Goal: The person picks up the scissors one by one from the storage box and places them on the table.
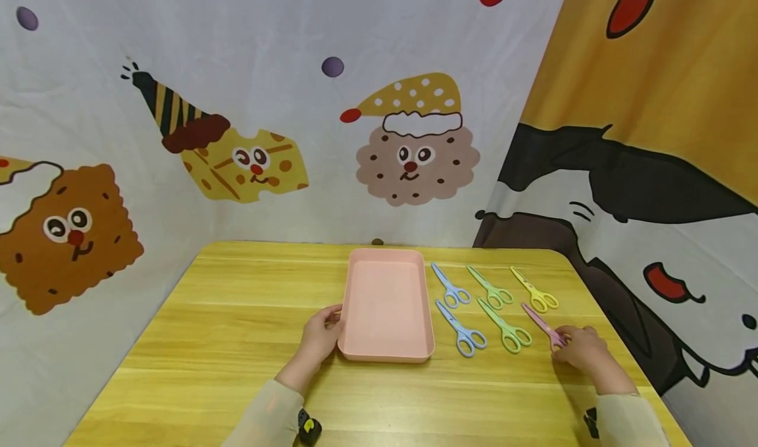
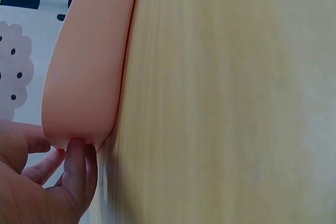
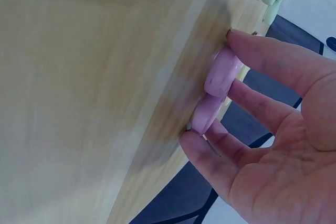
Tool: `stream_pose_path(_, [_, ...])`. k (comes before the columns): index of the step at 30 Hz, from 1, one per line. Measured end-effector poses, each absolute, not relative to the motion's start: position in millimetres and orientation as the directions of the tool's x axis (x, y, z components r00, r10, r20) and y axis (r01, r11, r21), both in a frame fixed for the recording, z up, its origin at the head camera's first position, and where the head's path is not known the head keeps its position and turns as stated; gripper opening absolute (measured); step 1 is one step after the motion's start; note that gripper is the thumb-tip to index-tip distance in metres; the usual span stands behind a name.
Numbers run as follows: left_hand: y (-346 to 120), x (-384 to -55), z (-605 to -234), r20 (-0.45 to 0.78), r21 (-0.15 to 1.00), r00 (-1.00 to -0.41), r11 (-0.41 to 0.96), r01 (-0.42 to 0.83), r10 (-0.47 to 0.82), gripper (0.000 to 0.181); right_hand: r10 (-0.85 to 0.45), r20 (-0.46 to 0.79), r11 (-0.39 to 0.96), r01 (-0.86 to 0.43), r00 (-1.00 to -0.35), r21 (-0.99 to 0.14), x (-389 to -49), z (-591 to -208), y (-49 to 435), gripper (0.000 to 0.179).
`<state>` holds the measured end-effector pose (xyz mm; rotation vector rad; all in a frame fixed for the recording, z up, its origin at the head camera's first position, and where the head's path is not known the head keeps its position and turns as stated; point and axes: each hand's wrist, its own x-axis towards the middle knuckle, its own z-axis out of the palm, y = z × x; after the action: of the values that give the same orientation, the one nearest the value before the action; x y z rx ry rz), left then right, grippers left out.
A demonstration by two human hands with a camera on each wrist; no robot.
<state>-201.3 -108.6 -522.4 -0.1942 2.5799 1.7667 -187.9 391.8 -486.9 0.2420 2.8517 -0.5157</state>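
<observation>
At the middle of the table is a shallow pink tray (image 1: 386, 355). My left hand (image 1: 322, 334) touches its left side, with the fingertips (image 2: 76, 153) against the outer wall by a corner. On the right, my right hand (image 1: 583, 349) grips a pair of pink scissors (image 1: 537, 318) by the handle loops. The right wrist view shows thumb and fingers around the pink loops (image 3: 220, 74), close over the wood. The blades point away and to the left. Nearest to these are yellow scissors (image 1: 538, 297) behind and green scissors (image 1: 505, 328) to the left.
Between the tray and the right hand lie two blue scissors (image 1: 464, 334) and another green pair (image 1: 491, 290), in rough rows. The wooden table (image 1: 237, 341) ends at a printed curtain (image 1: 266, 52) behind and at the right.
</observation>
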Motion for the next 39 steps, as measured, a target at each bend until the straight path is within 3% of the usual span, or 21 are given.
stream_pose_path(20, [-108.8, -203.4, -521.9, -0.084, 0.933, -0.992, 0.343, -0.113, -0.098, 0.034, 0.109, -0.178, 0.943, 0.158, -0.978, -0.291, -188.9, -496.3, 396.7, 0.059])
stream_pose_path(28, [-109.2, -201.7, -519.0, -0.094, 0.934, -0.992, 0.336, -0.118, -0.086, 0.035, 0.189, -0.179, 0.928, 0.235, -0.965, -0.288, -190.5, -491.4, 391.8, 0.081])
stream_pose_path(39, [-109.2, -200.8, -516.9, -0.099, 0.929, -0.992, 0.351, -0.122, -0.083, 0.034, 0.146, -0.15, 0.934, 0.186, -0.978, -0.304, -193.9, -476.0, 377.5, 0.072])
